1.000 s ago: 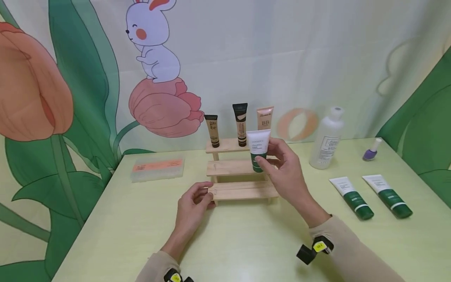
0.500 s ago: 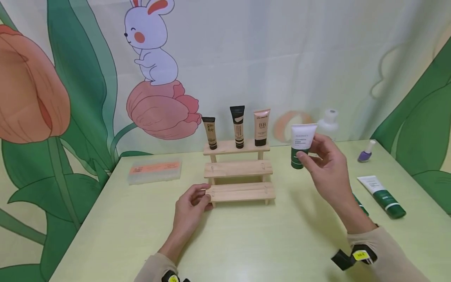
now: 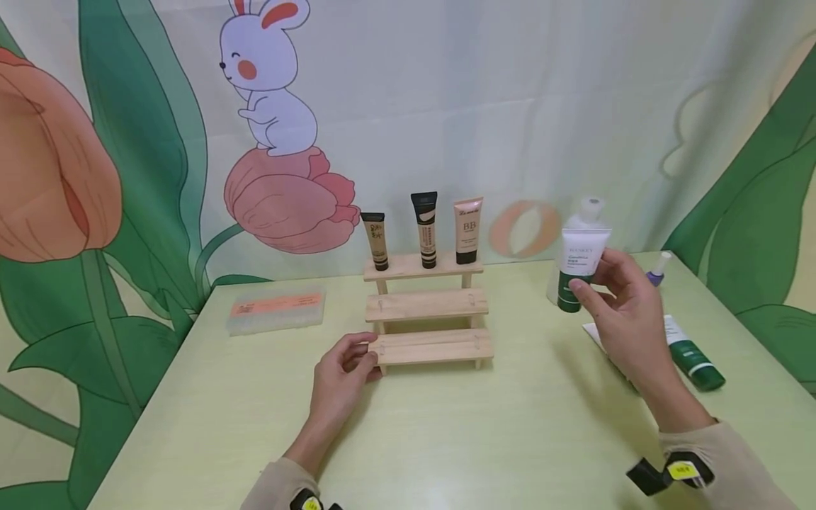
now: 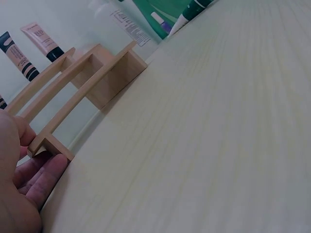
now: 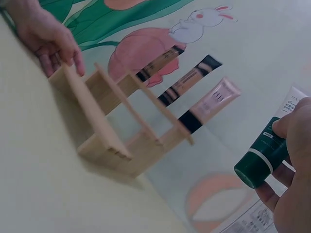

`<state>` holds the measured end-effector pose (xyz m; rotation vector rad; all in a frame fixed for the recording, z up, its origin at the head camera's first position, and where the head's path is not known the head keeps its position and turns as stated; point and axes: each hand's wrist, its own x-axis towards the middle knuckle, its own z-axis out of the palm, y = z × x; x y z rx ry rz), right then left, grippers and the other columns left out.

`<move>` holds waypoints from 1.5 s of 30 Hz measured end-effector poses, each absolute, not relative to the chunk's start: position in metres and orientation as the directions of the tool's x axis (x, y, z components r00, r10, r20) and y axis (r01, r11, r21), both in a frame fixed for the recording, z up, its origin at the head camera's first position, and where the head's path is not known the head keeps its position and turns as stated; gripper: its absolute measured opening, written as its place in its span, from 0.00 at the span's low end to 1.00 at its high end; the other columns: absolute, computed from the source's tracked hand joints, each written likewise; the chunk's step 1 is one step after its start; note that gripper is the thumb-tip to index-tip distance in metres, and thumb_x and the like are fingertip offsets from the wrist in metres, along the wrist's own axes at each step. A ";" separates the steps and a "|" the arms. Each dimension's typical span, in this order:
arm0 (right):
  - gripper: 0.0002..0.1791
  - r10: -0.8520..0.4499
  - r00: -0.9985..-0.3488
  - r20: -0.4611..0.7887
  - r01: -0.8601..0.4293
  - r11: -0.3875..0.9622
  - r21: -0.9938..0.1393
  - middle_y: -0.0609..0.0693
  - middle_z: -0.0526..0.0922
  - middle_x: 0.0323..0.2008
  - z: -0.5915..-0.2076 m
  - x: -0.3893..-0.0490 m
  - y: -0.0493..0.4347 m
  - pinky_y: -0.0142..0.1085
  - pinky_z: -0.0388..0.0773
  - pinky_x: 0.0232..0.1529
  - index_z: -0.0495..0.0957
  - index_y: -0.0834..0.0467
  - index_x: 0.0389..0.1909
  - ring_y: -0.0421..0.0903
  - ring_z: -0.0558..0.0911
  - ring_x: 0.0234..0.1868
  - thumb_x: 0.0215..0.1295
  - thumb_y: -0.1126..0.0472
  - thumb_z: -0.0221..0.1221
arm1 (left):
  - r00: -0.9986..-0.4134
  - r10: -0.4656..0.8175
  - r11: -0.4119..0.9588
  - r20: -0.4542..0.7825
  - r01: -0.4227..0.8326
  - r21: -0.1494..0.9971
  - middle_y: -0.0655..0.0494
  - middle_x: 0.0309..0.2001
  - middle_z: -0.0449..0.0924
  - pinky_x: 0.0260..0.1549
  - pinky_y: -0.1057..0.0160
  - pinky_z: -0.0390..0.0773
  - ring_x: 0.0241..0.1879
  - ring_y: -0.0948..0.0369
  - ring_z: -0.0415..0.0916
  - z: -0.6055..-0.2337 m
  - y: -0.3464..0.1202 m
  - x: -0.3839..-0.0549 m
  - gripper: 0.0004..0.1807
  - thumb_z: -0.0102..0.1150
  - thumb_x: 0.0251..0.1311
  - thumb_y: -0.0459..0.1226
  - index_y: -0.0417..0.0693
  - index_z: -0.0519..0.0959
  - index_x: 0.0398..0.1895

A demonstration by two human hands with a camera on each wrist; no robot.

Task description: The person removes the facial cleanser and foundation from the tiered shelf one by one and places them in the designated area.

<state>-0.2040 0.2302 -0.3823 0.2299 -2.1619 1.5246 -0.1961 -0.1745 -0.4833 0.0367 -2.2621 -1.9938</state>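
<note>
A three-step wooden display rack [image 3: 427, 306] stands on the table. My left hand [image 3: 343, 375] grips the left end of its lowest step; in the left wrist view the fingers [image 4: 46, 182] curl under that end. On the top step stand a tan tube [image 3: 377, 242], a black-capped beige tube [image 3: 426, 230] and a pink BB cream tube [image 3: 468, 230]. To the right of the rack, my right hand [image 3: 627, 312] pinches a white-and-green cosmetic tube [image 3: 580, 258] upright above the table, green cap down. In the right wrist view the thumb lies across this tube [image 5: 267, 145].
Behind the held tube, a white bottle [image 3: 590, 211] is partly hidden. Two similar green-and-white tubes lie on the right, one [image 3: 695, 361] plainer to see, the other mostly behind my right hand. A purple nail polish bottle [image 3: 659, 269] and a flat translucent case [image 3: 276, 310] are farther back.
My right hand has carried the white-and-green tube from in front of the rack's right side out to the right, before the white bottle. The left hand keeps its grip on the rack.
</note>
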 end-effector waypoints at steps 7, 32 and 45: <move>0.29 0.118 -0.894 0.433 -0.349 0.422 -0.836 0.52 0.82 0.63 -0.419 -0.199 0.233 0.16 0.83 0.52 0.73 0.59 0.78 0.37 0.82 0.56 0.80 0.64 0.67 | -0.992 -0.096 0.123 0.077 0.065 0.990 0.44 0.51 0.89 0.45 0.59 0.97 0.44 0.50 0.92 -0.484 -0.175 -0.196 0.17 0.64 0.74 0.29 0.51 0.88 0.61; 0.29 0.133 -0.937 0.324 -0.181 0.609 -0.772 0.56 0.84 0.49 -0.482 -0.193 0.227 0.17 0.77 0.37 0.79 0.61 0.70 0.47 0.78 0.47 0.76 0.52 0.73 | -0.992 -0.092 0.115 0.082 0.071 0.991 0.44 0.52 0.89 0.46 0.58 0.97 0.48 0.51 0.91 -0.483 -0.174 -0.196 0.15 0.65 0.76 0.29 0.51 0.88 0.60; 0.28 0.138 -0.956 0.260 -0.118 0.631 -0.767 0.56 0.84 0.48 -0.483 -0.199 0.227 0.17 0.78 0.37 0.78 0.58 0.70 0.48 0.81 0.44 0.77 0.51 0.72 | -0.992 -0.093 0.136 0.080 0.067 0.988 0.43 0.52 0.88 0.46 0.59 0.96 0.45 0.49 0.92 -0.483 -0.175 -0.194 0.16 0.65 0.76 0.30 0.51 0.88 0.61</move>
